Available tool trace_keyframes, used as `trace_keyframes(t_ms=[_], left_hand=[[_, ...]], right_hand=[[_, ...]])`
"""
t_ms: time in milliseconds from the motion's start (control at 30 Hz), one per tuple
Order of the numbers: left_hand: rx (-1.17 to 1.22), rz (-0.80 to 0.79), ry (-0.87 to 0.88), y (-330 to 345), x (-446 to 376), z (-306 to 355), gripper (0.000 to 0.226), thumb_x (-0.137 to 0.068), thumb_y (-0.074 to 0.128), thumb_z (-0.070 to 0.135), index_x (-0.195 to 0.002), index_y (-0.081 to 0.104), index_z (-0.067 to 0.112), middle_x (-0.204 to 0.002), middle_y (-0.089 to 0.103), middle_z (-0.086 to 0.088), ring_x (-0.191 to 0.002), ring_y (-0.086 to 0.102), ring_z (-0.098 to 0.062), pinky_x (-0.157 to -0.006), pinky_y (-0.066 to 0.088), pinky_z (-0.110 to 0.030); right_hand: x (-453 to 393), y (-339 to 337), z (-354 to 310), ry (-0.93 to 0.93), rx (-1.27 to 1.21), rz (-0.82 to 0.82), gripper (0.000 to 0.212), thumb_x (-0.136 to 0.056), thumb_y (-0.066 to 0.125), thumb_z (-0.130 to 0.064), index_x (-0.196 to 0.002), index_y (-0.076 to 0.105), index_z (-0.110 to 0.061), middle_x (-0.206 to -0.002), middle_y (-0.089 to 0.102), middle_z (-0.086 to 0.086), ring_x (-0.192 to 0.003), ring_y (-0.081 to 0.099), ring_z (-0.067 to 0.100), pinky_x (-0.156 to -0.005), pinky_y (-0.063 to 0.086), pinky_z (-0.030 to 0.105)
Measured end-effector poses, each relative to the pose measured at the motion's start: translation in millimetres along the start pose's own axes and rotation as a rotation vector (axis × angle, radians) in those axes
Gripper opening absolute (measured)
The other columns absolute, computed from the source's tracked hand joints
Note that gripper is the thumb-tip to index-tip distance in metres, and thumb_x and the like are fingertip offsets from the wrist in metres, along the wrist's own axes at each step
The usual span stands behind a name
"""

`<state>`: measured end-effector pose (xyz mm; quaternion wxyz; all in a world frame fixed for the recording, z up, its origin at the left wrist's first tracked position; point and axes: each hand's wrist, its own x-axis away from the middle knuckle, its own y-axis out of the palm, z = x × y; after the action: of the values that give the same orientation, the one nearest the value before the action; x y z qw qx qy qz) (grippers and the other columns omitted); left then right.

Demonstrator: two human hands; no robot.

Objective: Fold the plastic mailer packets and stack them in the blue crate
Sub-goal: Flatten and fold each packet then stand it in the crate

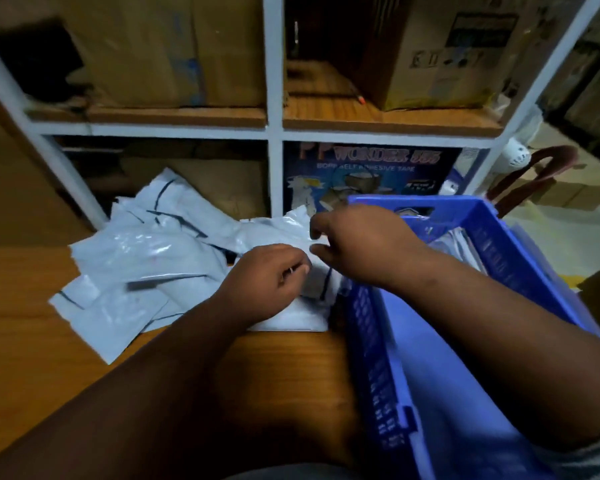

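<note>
Mid-task: your left hand [274,271] and right hand [354,240] both pinch one mailer [291,313] lying beside the blue crate [371,341] at the tabletop's [32,341] right edge. A few packets [461,247] already lie inside; the loose pile [136,265] remains unfolded.

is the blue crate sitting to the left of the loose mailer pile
No, the blue crate stands on the right, and the loose mailer pile lies to its left on the table.

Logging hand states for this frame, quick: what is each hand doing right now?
Left hand: fingers curled, pinching the white plastic mailer packet on the wooden table.
Right hand: thumb and fingers pinching the same packet's upper edge.
</note>
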<state>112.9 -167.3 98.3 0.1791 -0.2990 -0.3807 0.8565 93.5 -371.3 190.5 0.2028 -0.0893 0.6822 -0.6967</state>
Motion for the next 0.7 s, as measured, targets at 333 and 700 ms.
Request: trace_keyframes(t_ms=[333,700], left_hand=[[-0.013,0.023,-0.272,-67,128,-101,0.02,-0.099,0.059,0.035,-0.102,0.076,0.024,-0.093,0.074,0.006,-0.087,0.067,-0.013,-0.079,0.056,-0.042],[-0.01,0.07,-0.198,-96,172,-126,0.014,-0.101,0.064,0.021,-0.088,0.069,0.023,-0.075,0.057,0.015,-0.072,0.056,-0.003,-0.066,0.044,-0.021]], right_hand=[[-83,102,-98,0.039,0.067,-0.155,0.034,-0.096,0.064,-0.043,-0.125,0.063,-0.025,-0.118,0.062,0.005,-0.108,0.062,0.029,-0.073,0.047,0.036],[-123,156,-81,0.329,0.103,-0.08,0.019,-0.095,0.058,-0.029,-0.111,0.067,-0.022,-0.108,0.068,0.007,-0.101,0.067,0.036,-0.084,0.047,0.043]])
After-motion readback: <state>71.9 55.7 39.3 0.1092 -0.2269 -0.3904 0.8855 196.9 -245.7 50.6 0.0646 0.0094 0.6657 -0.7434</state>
